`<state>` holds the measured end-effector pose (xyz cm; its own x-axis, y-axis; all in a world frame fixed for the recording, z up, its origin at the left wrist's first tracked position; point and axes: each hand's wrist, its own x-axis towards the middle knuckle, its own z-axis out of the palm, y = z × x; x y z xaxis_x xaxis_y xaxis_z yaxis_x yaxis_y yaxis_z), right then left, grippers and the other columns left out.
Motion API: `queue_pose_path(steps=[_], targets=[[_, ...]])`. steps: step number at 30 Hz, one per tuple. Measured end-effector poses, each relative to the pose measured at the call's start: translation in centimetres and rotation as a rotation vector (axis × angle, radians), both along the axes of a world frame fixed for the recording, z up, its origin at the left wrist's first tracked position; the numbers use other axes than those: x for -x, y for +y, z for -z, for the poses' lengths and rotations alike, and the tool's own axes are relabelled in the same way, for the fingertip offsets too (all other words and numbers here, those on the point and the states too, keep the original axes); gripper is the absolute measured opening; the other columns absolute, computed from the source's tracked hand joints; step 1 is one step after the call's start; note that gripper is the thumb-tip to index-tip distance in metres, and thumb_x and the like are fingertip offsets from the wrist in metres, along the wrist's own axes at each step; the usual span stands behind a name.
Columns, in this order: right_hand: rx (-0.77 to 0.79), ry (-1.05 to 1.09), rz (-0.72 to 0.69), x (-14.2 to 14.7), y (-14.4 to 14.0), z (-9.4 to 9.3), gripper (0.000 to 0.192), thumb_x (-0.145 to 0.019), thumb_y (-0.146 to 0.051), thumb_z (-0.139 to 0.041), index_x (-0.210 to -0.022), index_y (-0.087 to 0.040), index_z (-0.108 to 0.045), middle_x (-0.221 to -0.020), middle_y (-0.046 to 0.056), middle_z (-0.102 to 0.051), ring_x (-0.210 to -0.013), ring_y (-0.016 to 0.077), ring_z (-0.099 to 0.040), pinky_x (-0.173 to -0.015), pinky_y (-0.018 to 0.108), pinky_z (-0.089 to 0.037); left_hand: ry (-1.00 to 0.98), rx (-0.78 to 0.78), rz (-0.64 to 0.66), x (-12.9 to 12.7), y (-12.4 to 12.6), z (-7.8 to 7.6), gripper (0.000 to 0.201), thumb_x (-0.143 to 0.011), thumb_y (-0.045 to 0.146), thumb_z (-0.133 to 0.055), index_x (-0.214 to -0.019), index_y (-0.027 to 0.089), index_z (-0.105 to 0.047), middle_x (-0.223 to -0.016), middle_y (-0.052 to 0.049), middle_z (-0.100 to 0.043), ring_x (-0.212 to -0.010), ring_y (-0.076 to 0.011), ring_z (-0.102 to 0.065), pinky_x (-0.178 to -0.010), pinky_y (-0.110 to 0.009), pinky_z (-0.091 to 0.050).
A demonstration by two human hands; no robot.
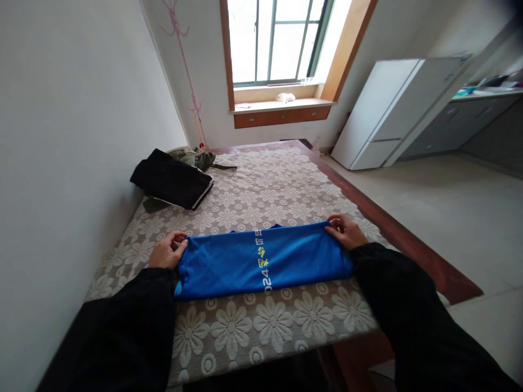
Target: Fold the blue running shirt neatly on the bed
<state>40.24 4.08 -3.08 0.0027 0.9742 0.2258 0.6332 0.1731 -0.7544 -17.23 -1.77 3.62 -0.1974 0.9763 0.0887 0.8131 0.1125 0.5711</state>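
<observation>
A blue T-shirt (229, 265), folded into a long flat strip, lies crosswise near the front of the table. White and yellow printing runs across its middle. My left hand (166, 250) pinches the far left corner of the cloth between thumb and fingers. At the far right corner, my right hand (346, 231) grips the fabric in the same way. Small bits of blue cloth stick out behind the far fold. Whatever lies under the folded layers is hidden.
The table (232, 326) has a flowered lace cloth and a reddish-brown wooden edge. Folded black clothing (171, 179) and an olive-green cloth item (196, 158) lie at the back left against the wall. A pink coat stand (186, 60) rises behind. A white refrigerator (388, 109) stands to the right.
</observation>
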Motion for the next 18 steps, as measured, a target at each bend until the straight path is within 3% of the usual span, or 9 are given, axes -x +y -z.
queue_pose_path(steps=[4, 8, 14, 18], targets=[[-0.018, 0.012, -0.034, -0.11, 0.22, 0.27, 0.037, -0.083, -0.050, -0.069, -0.106, -0.023, -0.057, -0.078, 0.002, -0.066, -0.064, 0.0178, -0.057, -0.062, 0.033, -0.048, 0.013, 0.000, -0.013, -0.05, 0.08, -0.01, 0.037, -0.080, 0.049, -0.058, -0.104, 0.022, -0.069, -0.091, -0.004, -0.076, -0.066, -0.0168, -0.064, -0.064, -0.027, -0.051], [-0.053, -0.083, -0.058, -0.38, 0.39, 0.10, 0.036, -0.086, -0.050, -0.065, -0.108, -0.022, -0.065, -0.082, 0.005, -0.067, -0.067, 0.0199, -0.060, -0.065, 0.036, -0.051, 0.032, -0.020, -0.016, -0.05, 0.05, 0.04, 0.035, -0.081, 0.048, -0.057, -0.103, 0.024, -0.070, -0.093, -0.003, -0.077, -0.066, -0.0173, -0.064, -0.067, -0.028, -0.051], [-0.163, -0.285, -0.124, -0.59, 0.76, -0.15, 0.032, -0.091, -0.047, -0.058, -0.102, -0.023, -0.076, -0.103, 0.010, -0.071, -0.095, 0.0287, -0.066, -0.092, 0.047, -0.053, 0.061, -0.016, -0.004, 0.07, -0.02, 0.32, 0.042, -0.082, 0.055, -0.056, -0.109, 0.027, -0.073, -0.086, -0.001, -0.076, -0.069, -0.0188, -0.066, -0.069, -0.029, -0.049], [-0.182, -0.339, -0.085, -0.60, 0.78, 0.25, 0.032, -0.092, -0.046, -0.055, -0.100, -0.024, -0.078, -0.105, 0.011, -0.072, -0.106, 0.0314, -0.065, -0.096, 0.050, -0.051, 0.085, 0.008, 0.010, 0.16, -0.10, 0.30, 0.045, -0.082, 0.058, -0.056, -0.107, 0.026, -0.074, -0.073, 0.000, -0.070, -0.067, -0.0189, -0.064, -0.067, -0.029, -0.047]])
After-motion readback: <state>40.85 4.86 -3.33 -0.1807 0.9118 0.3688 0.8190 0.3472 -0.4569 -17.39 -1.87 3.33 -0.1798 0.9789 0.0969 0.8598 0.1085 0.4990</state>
